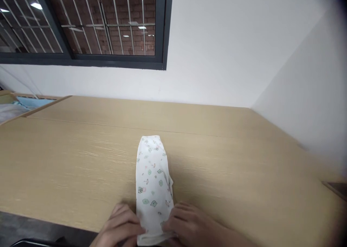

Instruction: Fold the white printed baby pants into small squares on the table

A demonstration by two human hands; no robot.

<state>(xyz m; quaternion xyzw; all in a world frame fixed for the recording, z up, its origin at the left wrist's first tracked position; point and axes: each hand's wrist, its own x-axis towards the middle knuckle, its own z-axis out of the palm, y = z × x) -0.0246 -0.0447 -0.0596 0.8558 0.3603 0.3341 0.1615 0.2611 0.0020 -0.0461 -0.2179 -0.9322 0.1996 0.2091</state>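
A small white cloth garment (153,178) with tiny green and pink prints lies folded into a long narrow strip on the light wooden table (81,160), running away from me. My left hand (119,227) pinches its near left corner at the table's front edge. My right hand (189,223) grips the near right corner, fingers curled onto the fabric. Both hands are partly cut off by the bottom of the picture.
A white wall stands behind and to the right of the table. A dark-framed barred window (89,22) is at the upper left. At the far left lies a wooden tray (16,106) with pale blue and white cloth. A dark object (336,187) sits at the right edge.
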